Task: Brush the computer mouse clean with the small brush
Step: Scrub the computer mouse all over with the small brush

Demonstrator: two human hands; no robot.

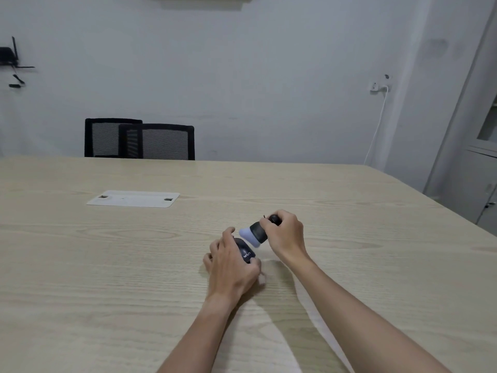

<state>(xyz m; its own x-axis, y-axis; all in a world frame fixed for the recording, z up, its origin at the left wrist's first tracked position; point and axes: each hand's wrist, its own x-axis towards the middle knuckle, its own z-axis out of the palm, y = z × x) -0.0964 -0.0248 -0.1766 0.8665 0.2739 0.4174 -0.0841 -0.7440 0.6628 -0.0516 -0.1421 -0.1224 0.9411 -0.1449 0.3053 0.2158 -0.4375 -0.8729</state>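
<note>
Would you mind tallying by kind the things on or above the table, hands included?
Hands: 2, left hand and right hand
Computer mouse: 1
Small brush: 1
White cable cover plate: 1
Total: 5

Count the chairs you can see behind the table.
2. One chair stands at the table's far edge; the other chair is just right of it, overlapping it. Only the backrests show; others could be hidden lower.
</note>
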